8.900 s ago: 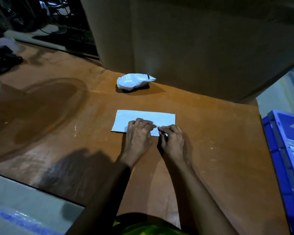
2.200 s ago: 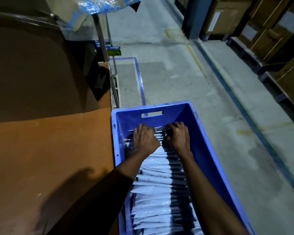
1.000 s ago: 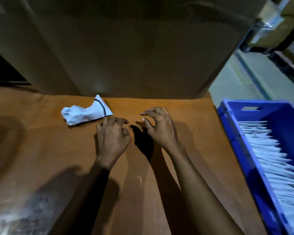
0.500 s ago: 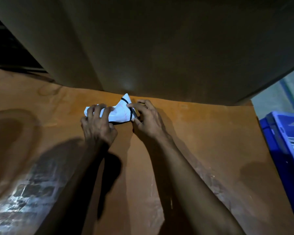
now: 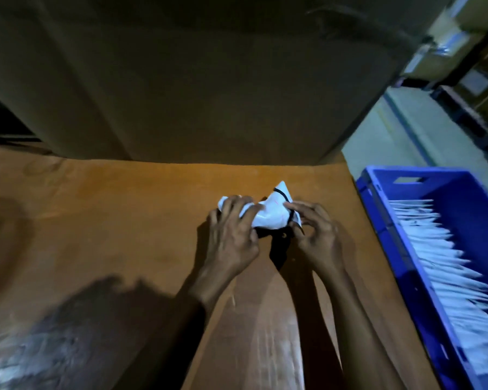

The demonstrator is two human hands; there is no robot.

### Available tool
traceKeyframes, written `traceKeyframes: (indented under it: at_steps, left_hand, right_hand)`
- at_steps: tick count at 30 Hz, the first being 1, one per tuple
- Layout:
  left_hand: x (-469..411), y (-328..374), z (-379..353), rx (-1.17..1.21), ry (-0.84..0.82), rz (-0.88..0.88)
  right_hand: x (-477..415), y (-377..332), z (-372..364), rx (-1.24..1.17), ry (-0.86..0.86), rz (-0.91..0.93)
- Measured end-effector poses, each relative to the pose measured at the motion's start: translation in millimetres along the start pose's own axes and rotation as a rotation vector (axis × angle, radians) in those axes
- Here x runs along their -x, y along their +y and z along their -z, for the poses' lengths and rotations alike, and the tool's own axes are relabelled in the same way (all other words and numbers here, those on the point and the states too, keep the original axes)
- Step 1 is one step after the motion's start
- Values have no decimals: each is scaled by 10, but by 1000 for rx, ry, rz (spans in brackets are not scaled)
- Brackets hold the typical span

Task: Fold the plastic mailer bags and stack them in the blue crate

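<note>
Orange tabletop point(image 5: 124, 220) carries one crumpled mailer point(image 5: 268, 218) at centre, the left hand point(image 5: 231, 237) and right hand point(image 5: 319, 235) grasping its ends with curled fingers. At 3 o'clock the crate point(image 5: 378, 220) holds many folded bags point(image 5: 440, 257); this mailer awaits flattening, folding and stacking.

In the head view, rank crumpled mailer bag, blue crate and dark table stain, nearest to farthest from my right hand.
1. crumpled mailer bag, in the right hand.
2. blue crate, on its right.
3. dark stain, far left.
</note>
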State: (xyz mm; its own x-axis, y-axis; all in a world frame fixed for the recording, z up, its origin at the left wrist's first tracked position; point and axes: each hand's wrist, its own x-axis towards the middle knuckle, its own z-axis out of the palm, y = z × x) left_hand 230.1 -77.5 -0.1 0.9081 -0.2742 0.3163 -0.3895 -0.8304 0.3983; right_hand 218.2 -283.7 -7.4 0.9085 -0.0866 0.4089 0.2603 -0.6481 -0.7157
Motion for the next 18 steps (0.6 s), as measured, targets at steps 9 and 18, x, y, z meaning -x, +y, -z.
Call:
traceKeyframes:
  at_steps: [9,18]
  left_hand:
    - [270,555,-309,-19,-64,-38]
    - [349,528,-559,-243,-74,136]
  right_hand:
    - [516,225,445,102,-2,-106]
    - [283,142,-5,269,-272,8]
